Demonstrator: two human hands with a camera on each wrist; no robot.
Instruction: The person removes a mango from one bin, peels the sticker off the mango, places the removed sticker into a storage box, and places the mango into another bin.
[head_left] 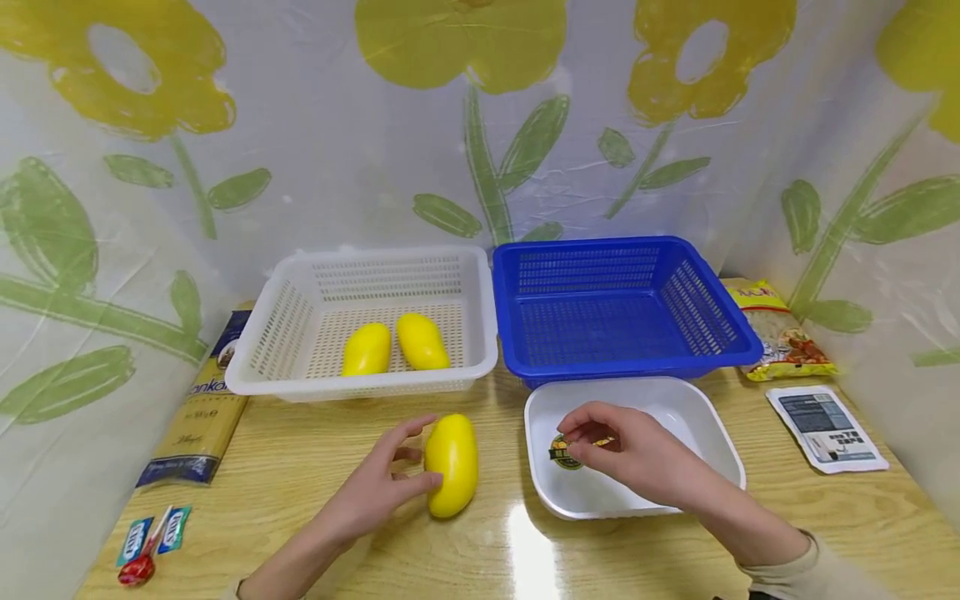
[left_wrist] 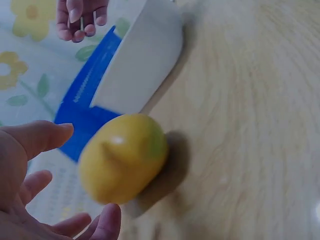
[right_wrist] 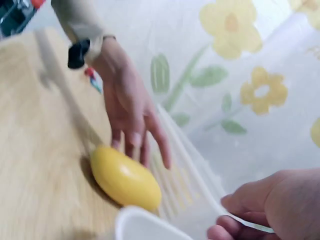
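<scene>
A yellow mango (head_left: 452, 465) rests on the wooden table. My left hand (head_left: 382, 483) is at its left side, thumb and fingers spread, fingertips right by its skin; in the left wrist view a gap shows between the thumb and the mango (left_wrist: 123, 159). Over the white tub (head_left: 693, 412) hovers my right hand (head_left: 633, 450), fingers loosely bent with nothing seen in them. A round dark label (head_left: 567, 454) lies on the tub's floor, partly behind those fingers. Two more mangoes, one left (head_left: 367, 350) and one right (head_left: 422, 342), lie in the white basket (head_left: 360, 385).
A blue basket (head_left: 600, 367) stands behind the tub, beside the white one. At the left lie a pasta packet (head_left: 197, 425), a red lollipop (head_left: 138, 570) and two small blue-green packets. A yellow-topped food bag (head_left: 780, 333) and a white pouch (head_left: 827, 429) lie at the right.
</scene>
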